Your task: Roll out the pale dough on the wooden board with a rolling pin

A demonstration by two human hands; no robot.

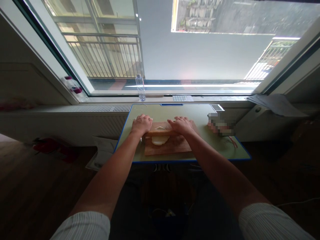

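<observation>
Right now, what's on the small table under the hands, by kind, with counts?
Wooden board: 1
Rolling pin, under left hand and right hand: 1
Dough piece: 1
Blurred item at the table's right side, unidentifiable: 1
Total: 4

Both arms are bare from the wrists up to above the elbows. Each upper arm ends in a short sleeve of pale, whitish cloth with fine ribbed lines running along it; the cuffs sit loose and rounded at the bottom corners of the view. The left hand (141, 124) and the right hand (182, 125) wear no gloves; rings or a watch cannot be made out
</observation>
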